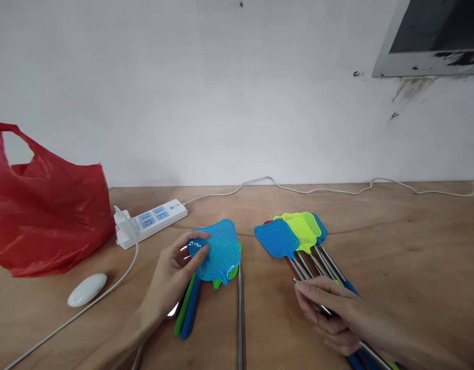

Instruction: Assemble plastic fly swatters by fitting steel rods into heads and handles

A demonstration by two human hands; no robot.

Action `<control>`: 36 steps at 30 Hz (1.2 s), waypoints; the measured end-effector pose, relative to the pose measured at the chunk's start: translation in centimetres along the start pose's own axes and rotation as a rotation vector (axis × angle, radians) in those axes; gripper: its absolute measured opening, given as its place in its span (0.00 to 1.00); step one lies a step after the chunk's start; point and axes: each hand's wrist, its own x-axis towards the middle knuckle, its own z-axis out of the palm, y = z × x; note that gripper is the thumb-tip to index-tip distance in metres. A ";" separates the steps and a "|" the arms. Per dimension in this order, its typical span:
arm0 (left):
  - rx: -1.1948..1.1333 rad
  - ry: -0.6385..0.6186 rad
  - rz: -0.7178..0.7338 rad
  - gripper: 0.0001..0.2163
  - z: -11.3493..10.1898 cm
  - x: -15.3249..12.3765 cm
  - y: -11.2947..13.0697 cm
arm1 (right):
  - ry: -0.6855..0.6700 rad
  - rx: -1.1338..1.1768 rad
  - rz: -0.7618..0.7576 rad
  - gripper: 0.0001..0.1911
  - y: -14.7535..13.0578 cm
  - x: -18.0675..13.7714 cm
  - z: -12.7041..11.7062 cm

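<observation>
My left hand (171, 272) pinches a loose blue fly swatter head (223, 244) between thumb and fingers, its short socket pointing down. Partly hidden below it is a green swatter head (234, 272), with a metal rod (240, 318) reaching toward the near edge of view. A green handle (185, 308) and a blue handle (191, 311) lie beside my left hand. My right hand (329, 308) is closed around a thin metal rod (371, 353), whose bare tip sticks out past the thumb. Just beyond that hand lies a pile of blue and yellow-green fly swatters (275, 239).
A red plastic bag (52, 216) stands at the left. Near it are a white power strip (152, 222) with a plug in it and a white mouse-shaped object (87, 290). A white cable (317, 192) runs along the wall (237, 103) at the back of the wooden table (414, 246).
</observation>
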 end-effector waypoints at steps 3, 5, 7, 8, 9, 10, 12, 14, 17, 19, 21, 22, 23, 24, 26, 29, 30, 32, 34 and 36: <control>0.011 -0.045 -0.033 0.18 -0.3 0.6 -0.9 | 0.019 -0.004 0.007 0.28 0.0 -0.1 0.1; 0.025 -0.083 -0.048 0.20 -0.4 0.9 -1.5 | 0.012 -0.011 0.008 0.28 0.1 -0.1 0.1; 0.054 -0.125 -0.056 0.22 -0.4 1.1 -2.0 | -0.010 -0.010 0.000 0.28 0.1 -0.2 0.1; 0.088 -0.143 -0.050 0.22 -0.4 1.1 -2.3 | -0.022 -0.010 -0.001 0.28 0.1 -0.2 0.1; 0.144 -0.153 -0.032 0.23 -0.4 1.1 -2.6 | -0.026 -0.008 -0.002 0.28 0.1 -0.2 0.1; 0.228 -0.150 -0.002 0.23 -0.5 1.0 -2.9 | -0.030 -0.007 -0.002 0.28 0.1 -0.2 0.2; 0.454 -0.122 0.079 0.24 -0.6 1.0 -3.4 | -0.027 -0.003 0.004 0.28 0.0 -0.3 0.2; 0.673 -0.080 0.183 0.23 -0.7 1.0 -3.7 | -0.016 -0.004 0.009 0.28 0.0 -0.3 0.3; 0.845 -0.051 0.348 0.18 -0.6 0.8 -3.7 | -0.021 -0.018 0.013 0.29 -0.1 -0.3 0.3; 0.878 -0.103 0.423 0.14 -0.4 0.5 -3.2 | -0.010 -0.015 0.000 0.29 0.0 -0.2 0.2; 0.879 -0.228 0.470 0.12 0.0 0.1 -2.6 | 0.027 0.000 -0.031 0.28 0.1 -0.1 0.0; 0.879 -0.294 0.491 0.12 0.2 -0.1 -2.3 | 0.059 0.011 -0.050 0.27 0.2 -0.1 0.0; 0.881 -0.356 0.507 0.13 0.4 -0.3 -2.0 | 0.091 0.021 -0.069 0.27 0.2 -0.1 -0.1; 0.885 -0.403 0.521 0.14 0.6 -0.4 -1.7 | 0.120 0.030 -0.091 0.26 0.2 -0.1 -0.1; 0.892 -0.467 0.531 0.16 0.8 -0.6 -1.3 | 0.177 0.041 -0.140 0.26 0.0 0.0 0.0; 0.890 -0.522 0.529 0.18 0.8 -0.7 -1.3 | 0.267 0.027 -0.224 0.28 -0.3 0.0 0.2; 0.887 -0.533 0.525 0.18 0.7 -0.7 -1.4 | 0.301 0.017 -0.248 0.29 -0.3 0.0 0.3; 0.882 -0.546 0.518 0.17 0.6 -0.7 -1.7 | 0.361 0.001 -0.285 0.30 -0.5 0.1 0.4; 0.875 -0.551 0.515 0.16 0.5 -0.7 -1.9 | 0.393 -0.014 -0.304 0.30 -0.5 0.2 0.4; 0.860 -0.563 0.517 0.16 0.5 -0.8 -1.9 | 0.401 -0.022 -0.310 0.31 -0.5 0.2 0.4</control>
